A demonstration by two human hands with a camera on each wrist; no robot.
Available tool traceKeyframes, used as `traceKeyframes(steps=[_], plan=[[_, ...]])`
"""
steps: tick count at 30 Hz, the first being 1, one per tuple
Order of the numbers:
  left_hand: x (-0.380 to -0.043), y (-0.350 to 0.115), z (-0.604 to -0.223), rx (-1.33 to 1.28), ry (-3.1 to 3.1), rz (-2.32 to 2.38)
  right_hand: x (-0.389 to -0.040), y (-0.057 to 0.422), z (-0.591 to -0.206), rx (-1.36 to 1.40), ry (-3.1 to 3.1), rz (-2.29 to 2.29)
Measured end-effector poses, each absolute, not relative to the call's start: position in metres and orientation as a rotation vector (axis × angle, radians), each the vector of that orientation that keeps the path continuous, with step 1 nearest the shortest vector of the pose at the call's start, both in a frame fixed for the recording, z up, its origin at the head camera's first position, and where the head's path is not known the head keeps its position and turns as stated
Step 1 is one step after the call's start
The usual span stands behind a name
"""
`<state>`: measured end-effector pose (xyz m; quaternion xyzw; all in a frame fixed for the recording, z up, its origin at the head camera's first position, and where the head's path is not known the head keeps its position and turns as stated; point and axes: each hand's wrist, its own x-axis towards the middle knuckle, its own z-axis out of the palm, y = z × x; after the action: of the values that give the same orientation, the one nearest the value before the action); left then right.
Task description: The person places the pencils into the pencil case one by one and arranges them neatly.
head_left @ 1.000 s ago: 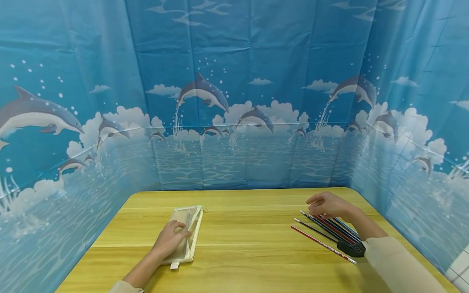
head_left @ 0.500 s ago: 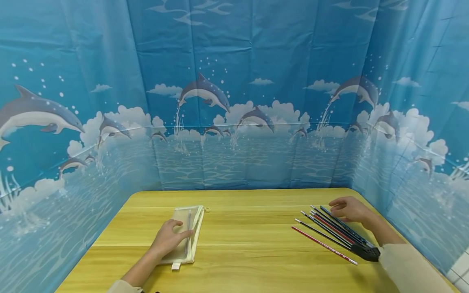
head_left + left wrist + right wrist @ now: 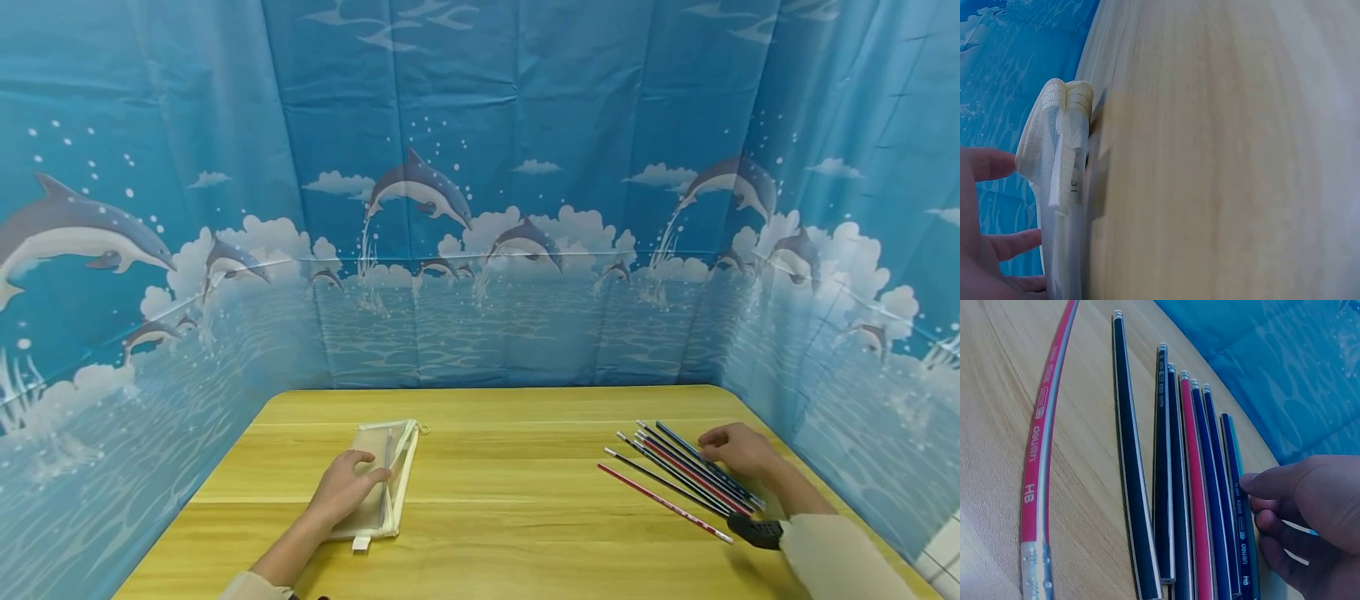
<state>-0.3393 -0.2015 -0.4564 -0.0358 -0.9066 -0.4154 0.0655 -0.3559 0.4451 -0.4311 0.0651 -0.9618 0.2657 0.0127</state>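
A translucent zip pencil case (image 3: 405, 483) with cream edging lies at the table's left. My left hand (image 3: 347, 490) rests on it, its fingers spread against the case in the left wrist view. A slim rod-like thing shows along the case; its kind is unclear. At the right several pencils (image 3: 1193, 469) lie fanned out, mostly dark, with one red among them. Apart from these lies a red and white pencil (image 3: 1041, 437). My right hand (image 3: 1322, 519) is beside the outermost dark pencil (image 3: 1241, 519), thumb tip at its edge and fingers loosely bent. No lifted pencil shows.
The wood-patterned table (image 3: 495, 517) is bounded by a blue dolphin-print curtain (image 3: 480, 325) at the back and sides. A black strap-mounted device (image 3: 756, 531) sits at my right wrist. Pale tiles (image 3: 941, 542) show beyond the table at the right.
My right hand has moved right and nearer across the pencils to the outermost one, uncovering their far ends. My left hand has stayed on the pencil case.
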Motion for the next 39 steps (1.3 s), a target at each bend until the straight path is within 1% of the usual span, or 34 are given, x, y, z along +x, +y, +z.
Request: traceKeyframes(steps=[14,23,39], plan=[[-0.341,-0.201,-0.459,-0.087,-2.723,-1.267,-0.359,0.439,-0.435,0.290,-2.940,0.656],[-0.340,-0.201,-0.460,-0.092,-2.723,-1.268,-0.359,0.438,-0.440,0.252,-2.917,0.648],[-0.340,-0.200,-0.456,-0.078,-2.727,-1.266,-0.361,0.429,-0.423,0.306,-2.858,0.695]])
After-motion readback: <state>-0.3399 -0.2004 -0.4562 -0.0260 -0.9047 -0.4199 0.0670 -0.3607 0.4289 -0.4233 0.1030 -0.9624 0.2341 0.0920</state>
